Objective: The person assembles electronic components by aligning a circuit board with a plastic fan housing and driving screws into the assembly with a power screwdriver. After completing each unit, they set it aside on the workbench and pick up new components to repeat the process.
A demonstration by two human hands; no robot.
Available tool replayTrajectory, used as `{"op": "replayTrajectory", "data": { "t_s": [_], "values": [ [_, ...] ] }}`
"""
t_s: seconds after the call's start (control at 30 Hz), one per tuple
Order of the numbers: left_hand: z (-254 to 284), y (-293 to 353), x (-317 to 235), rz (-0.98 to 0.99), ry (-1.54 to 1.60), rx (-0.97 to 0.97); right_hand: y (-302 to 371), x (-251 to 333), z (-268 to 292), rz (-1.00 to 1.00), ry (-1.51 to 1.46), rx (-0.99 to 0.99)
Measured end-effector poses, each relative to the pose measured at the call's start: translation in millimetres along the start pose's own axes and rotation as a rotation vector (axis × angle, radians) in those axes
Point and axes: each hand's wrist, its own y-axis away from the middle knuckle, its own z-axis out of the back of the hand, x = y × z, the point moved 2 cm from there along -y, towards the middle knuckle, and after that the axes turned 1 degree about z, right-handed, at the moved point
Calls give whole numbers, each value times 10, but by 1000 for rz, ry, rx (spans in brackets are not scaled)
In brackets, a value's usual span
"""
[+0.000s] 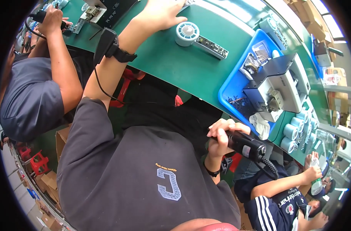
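Note:
My left hand (pixel 162 14) reaches over the green table, its thumb stretched apart from the fingers. The top edge of the view cuts off part of it. By its fingertips lies a greyish part (pixel 189 3), mostly out of view; I cannot tell whether they touch. Below and right of that hand, a light-blue fan-like round head (pixel 187 33) lies joined to a narrow strip with an exposed circuit board (pixel 211 47). My right hand (pixel 221 135) is wrapped round a black electric screwdriver (pixel 246 145) with a coiled cord, held in front of my body near the table edge.
A blue tray (pixel 226 89) holds dark screws, small bags and a grey screw-feeder machine (pixel 277 86). More light-blue units (pixel 295 133) stand to its right. Another machine (pixel 106 13) is at upper left. Co-workers sit on both sides; one arm (pixel 60 63) is close to my left arm.

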Motion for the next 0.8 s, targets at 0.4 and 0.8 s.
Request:
{"op": "replayTrajectory", "data": {
  "t_s": [0.4,0.8],
  "values": [
    [-99,384,163,-98,203,-179,4,43,161,43,18,-55],
    [-113,403,190,35,235,-217,-181,-129,-211,-31,-37,64]
  ]
}}
